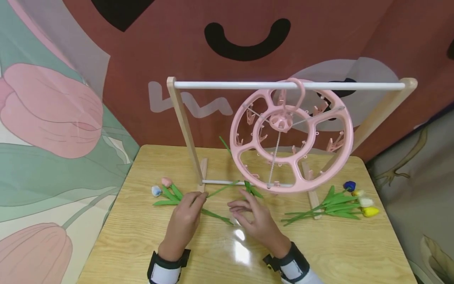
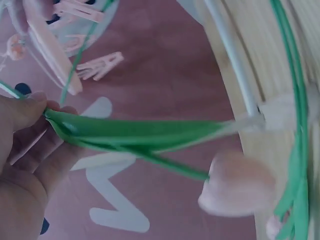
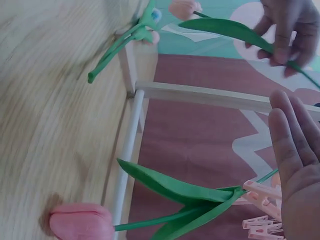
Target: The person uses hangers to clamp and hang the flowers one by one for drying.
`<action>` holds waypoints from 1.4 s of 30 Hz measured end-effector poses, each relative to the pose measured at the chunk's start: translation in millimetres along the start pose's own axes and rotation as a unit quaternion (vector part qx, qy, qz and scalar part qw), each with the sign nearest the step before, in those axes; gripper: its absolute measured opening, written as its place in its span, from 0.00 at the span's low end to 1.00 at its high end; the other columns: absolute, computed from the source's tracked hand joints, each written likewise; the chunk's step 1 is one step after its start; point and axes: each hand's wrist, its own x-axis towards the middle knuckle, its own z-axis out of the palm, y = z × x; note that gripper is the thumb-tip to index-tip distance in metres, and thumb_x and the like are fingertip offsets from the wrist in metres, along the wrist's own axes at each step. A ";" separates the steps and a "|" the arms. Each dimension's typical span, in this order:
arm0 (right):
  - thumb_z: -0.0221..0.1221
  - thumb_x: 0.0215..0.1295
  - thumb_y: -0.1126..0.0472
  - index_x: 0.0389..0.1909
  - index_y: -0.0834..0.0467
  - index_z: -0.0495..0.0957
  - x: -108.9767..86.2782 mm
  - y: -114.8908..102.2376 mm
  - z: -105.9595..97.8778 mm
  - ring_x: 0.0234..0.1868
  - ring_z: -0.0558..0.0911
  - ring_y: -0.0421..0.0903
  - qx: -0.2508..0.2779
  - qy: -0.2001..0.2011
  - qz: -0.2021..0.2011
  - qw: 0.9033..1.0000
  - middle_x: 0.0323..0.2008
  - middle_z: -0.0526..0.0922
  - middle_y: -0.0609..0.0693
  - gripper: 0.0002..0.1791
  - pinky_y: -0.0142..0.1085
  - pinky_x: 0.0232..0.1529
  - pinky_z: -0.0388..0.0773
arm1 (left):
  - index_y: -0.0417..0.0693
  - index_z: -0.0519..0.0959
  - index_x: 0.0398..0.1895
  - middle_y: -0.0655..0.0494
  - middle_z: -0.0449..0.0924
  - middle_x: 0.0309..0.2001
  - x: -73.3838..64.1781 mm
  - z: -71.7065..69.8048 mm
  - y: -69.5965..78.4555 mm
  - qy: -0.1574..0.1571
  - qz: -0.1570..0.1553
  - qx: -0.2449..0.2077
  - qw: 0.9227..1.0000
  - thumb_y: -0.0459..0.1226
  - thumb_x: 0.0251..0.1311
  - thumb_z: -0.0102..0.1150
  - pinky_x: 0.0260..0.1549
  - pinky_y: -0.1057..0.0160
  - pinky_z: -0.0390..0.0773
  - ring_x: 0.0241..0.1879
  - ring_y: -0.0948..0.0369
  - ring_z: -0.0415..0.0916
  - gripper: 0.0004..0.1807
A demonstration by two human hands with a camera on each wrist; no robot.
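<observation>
Left hand: the left hand (image 1: pixel 185 223) pinches the stem of a pale pink tulip (image 2: pixel 150 135) between thumb and fingers, close to the base of its leaf.
Tulip in hand: above the table (image 1: pixel 117 252), short of the hanger, its bloom toward the left side and its bare stem end pointing right.
Right hand: the right hand (image 1: pixel 258 221) has its fingers stretched out, lying close together in its wrist view, with nothing seen in its grasp; it is near the hanger's lower edge, and I can't tell whether it touches anything there.
Pink round clip hanger: the hanger (image 1: pixel 304 184) hooks over the white top rod (image 1: pixel 220 85) of a wooden stand, small pink clothespins (image 1: pixel 335 144) dangling around it.
Tulip at the clips: a deeper pink tulip (image 3: pixel 185 190) hangs head down beside a pink clip (image 3: pixel 262 197), its stem end poking up past it; the clip seems to grip it, though the exact bite is hidden.
Table, left side: a light blue tulip (image 1: pixel 156 191) and a pinkish tulip (image 3: pixel 155 37) lie together.
Table, right side: a bunch with blue (image 1: pixel 349 186), white (image 1: pixel 366 202) and yellow (image 1: pixel 370 212) blooms, plus a paler yellow one.
Progress: early, I'd judge; one tulip looks hung, one is in hand unclipped, and both bunches are yet to be hung.
</observation>
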 end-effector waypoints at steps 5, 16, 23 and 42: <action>0.65 0.58 0.69 0.61 0.62 0.72 -4.8 12.5 0.7 0.51 0.83 0.47 -0.087 -0.044 0.000 0.995 0.51 0.85 0.55 0.28 0.40 0.51 0.84 | 0.37 0.82 0.42 0.48 0.83 0.36 9.0 1.6 7.7 0.059 -0.029 -0.093 0.993 0.22 0.48 0.68 0.32 0.67 0.87 0.36 0.58 0.83 0.15; 0.60 0.66 0.52 0.66 0.51 0.70 -14.5 25.8 4.8 0.64 0.73 0.50 -0.142 -0.141 0.119 0.973 0.64 0.75 0.51 0.27 0.59 0.63 0.70 | 0.28 0.78 0.36 0.36 0.81 0.34 16.5 22.1 21.5 0.179 -0.081 -0.291 0.936 0.14 0.43 0.66 0.30 0.68 0.87 0.33 0.48 0.83 0.15; 0.57 0.69 0.51 0.60 0.49 0.74 -22.3 35.1 3.5 0.55 0.79 0.45 -0.080 -0.120 0.189 0.971 0.55 0.81 0.47 0.20 0.50 0.57 0.79 | 0.21 0.73 0.35 0.27 0.76 0.33 16.7 35.1 30.4 0.212 -0.125 -0.441 0.863 0.09 0.47 0.56 0.36 0.63 0.88 0.37 0.50 0.81 0.12; 0.62 0.60 0.70 0.37 0.57 0.82 -9.2 11.4 -14.0 0.21 0.66 0.37 -0.052 -0.002 0.234 0.971 0.22 0.70 0.43 0.06 0.29 0.19 0.70 | 0.29 0.73 0.57 0.22 0.75 0.51 0.1 75.3 51.3 0.106 -0.325 -0.559 0.755 0.26 0.62 0.59 0.48 0.58 0.84 0.51 0.49 0.80 0.20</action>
